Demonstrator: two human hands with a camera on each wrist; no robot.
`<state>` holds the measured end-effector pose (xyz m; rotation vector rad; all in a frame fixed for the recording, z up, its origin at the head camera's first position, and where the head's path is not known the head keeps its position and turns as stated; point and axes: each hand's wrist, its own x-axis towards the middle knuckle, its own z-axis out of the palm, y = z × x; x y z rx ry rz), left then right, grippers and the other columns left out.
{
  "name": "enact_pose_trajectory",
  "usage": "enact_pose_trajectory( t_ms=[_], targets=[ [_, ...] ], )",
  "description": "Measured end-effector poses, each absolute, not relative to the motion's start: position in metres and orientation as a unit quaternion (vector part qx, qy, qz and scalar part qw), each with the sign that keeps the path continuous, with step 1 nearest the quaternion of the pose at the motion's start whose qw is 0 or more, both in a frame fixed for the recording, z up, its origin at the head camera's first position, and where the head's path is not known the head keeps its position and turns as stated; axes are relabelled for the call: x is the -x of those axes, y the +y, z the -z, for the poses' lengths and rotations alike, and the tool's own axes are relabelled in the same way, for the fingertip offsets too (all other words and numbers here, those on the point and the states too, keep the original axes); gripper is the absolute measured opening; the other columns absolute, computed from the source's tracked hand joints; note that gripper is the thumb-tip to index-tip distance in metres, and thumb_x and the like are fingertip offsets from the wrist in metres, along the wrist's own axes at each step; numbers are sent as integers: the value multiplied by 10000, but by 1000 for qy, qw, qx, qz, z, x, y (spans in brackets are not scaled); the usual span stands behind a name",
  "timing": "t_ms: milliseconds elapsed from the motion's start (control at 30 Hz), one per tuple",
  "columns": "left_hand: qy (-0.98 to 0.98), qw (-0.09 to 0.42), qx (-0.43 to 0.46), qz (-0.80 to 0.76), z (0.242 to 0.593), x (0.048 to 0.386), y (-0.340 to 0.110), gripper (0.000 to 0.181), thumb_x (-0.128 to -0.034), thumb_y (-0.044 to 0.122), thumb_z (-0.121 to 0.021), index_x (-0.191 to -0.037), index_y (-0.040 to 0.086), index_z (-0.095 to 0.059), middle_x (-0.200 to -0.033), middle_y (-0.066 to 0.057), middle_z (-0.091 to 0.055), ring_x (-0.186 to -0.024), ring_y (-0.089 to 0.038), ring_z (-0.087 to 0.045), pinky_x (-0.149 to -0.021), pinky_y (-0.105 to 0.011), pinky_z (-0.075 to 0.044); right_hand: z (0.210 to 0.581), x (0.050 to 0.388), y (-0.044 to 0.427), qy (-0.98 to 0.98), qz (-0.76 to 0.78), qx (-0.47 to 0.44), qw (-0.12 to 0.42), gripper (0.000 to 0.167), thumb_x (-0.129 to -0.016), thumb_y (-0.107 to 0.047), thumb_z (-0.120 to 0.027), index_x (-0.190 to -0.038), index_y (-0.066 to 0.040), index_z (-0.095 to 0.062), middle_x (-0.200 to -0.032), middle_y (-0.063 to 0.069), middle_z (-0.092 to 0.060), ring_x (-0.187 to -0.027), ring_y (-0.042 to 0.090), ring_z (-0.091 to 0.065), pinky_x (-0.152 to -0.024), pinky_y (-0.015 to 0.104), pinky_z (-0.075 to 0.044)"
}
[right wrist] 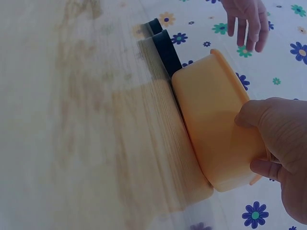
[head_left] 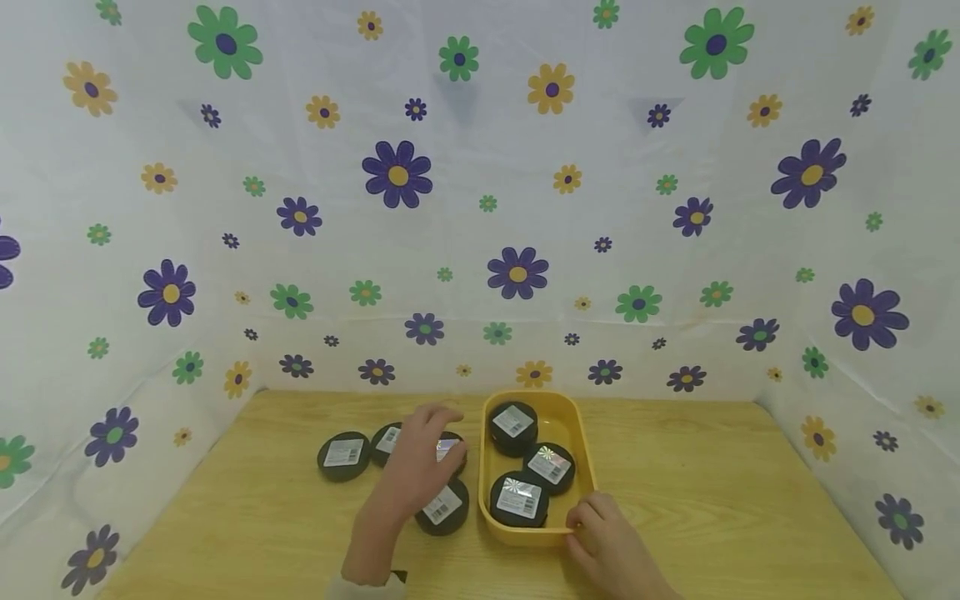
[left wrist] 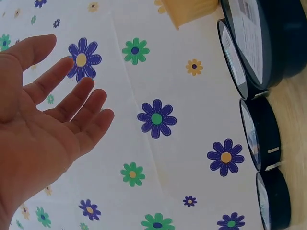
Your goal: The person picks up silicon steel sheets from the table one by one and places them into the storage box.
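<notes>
A: What does the head view show?

B: Round black cases (head_left: pixel 343 473) with pale labels (head_left: pixel 519 498) lie in two places. The tops of three show inside a yellow tray (head_left: pixel 525 538), which stands on the wooden tabletop (head_left: pixel 697 492). Four more lie outside it, to its left.

A: And the hands?

B: The left hand (head_left: pixel 415 473), below it a pale sleeve (head_left: pixel 366 589), is over the outside group and hides parts of it. Its grip is apart, with nothing in it. The right hand (head_left: pixel 611 537) is at the tray's near right corner, its grip clamped on the rim.

A: What stands around them?

B: A white backdrop (head_left: pixel 457 225) printed with flowers (head_left: pixel 517 273), behind the tabletop and along both sides.

A: Now the left wrist view.

B: The left palm shows against the backdrop, fingers spread and slightly bent, touching none of the cases. Those run down the right edge; a corner of the tray shows at the top.

A: And the right wrist view?

B: The tray's outer wall takes up the middle. The right hand's fingers bend against the wall and corner near the rim. Dark cases show past the tray's far end, and the left hand hangs at the top, fingers downward, apart from the tray.
</notes>
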<state>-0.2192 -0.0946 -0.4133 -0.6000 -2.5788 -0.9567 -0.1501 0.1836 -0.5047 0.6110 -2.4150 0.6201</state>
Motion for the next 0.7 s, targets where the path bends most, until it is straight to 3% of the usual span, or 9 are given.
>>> enact_pose_trajectory(
  t_ms=[300, 700],
  targets=[
    [-912, 156, 173, 337, 410, 211, -104, 330, -912, 129, -674, -1223, 37, -614, -1261, -154, -547, -1219, -368, -496, -1018, -535, -420, 504, 148, 182, -907, -233, -220, 274, 324, -690, -50, -832, -832, -200, -582, -899, -150, -448, -838, 25, -451, -740, 260, -481],
    [-922, 144, 174, 316, 411, 209, -117, 319, -912, 114, -682, -1214, 41, -612, -1224, -163, -539, -1175, -364, -517, -978, -529, -440, 498, 145, 178, -927, -243, -182, 222, 279, -737, -68, -816, -834, -200, -591, -894, -150, -445, -851, 29, -450, -774, 281, -496]
  ],
)
